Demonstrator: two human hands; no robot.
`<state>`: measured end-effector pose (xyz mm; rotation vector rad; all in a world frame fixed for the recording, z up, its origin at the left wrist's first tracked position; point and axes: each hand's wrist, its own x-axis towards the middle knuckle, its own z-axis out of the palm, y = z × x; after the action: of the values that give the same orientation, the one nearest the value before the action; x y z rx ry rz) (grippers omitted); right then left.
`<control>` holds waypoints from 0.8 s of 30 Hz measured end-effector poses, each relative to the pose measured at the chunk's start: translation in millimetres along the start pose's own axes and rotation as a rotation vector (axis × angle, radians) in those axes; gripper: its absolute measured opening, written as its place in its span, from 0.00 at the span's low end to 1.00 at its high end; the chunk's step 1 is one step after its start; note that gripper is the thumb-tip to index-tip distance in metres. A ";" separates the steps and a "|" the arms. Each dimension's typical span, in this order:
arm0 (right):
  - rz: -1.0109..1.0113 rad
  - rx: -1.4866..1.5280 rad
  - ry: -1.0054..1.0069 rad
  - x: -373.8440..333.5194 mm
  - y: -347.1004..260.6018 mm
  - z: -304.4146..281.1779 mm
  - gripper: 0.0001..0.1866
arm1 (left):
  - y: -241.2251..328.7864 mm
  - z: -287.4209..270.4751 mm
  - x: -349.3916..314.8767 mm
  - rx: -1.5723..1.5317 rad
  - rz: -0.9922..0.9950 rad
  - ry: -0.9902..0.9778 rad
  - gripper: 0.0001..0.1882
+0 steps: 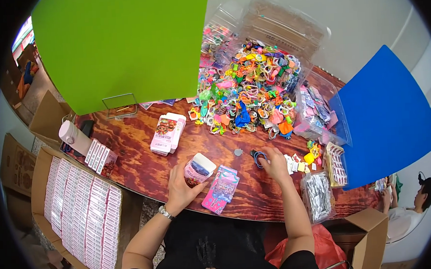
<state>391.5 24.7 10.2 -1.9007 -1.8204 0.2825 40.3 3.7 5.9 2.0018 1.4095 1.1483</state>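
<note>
My left hand [180, 189] is wrapped round a small pink carton [196, 173], tilted, with its white end turned up. Close to its right lies a stack of pink and blue printed cards [221, 189] at the table's near edge. My right hand [274, 166] has its fingertips closed on a coiled blue cord loop [259, 160] with a dark piece at its end, low over the table. A small grey disc [238, 152] lies between the two hands. Further back, several flat pink-and-white cartons [167, 133] are piled.
A big heap of colourful small trinkets [252, 91] covers the table's back. Clear bins hold packets [316, 107] and white sachets [319, 197] at right. A cardboard box of packed cartons [78, 214] stands left, by a pink bottle [74, 137]. Green [123, 47] and blue panels [385, 125] rise behind.
</note>
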 end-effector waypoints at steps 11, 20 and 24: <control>-0.015 0.049 -0.336 47.9 13.4 16.3 0.18 | -3.3 6.1 -4.5 -0.012 -0.013 -0.022 0.44; 0.078 0.468 -0.244 39.0 -28.7 -6.5 0.10 | -2.5 15.7 -0.1 -0.012 -0.038 -0.018 0.43; -0.026 0.707 -0.232 33.5 -109.7 -29.9 0.09 | -2.6 16.4 -1.0 -0.001 -0.059 -0.002 0.42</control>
<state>312.4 50.4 94.5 -1.3795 -1.5773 1.0205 52.2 5.6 -5.7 1.9468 1.4564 1.1212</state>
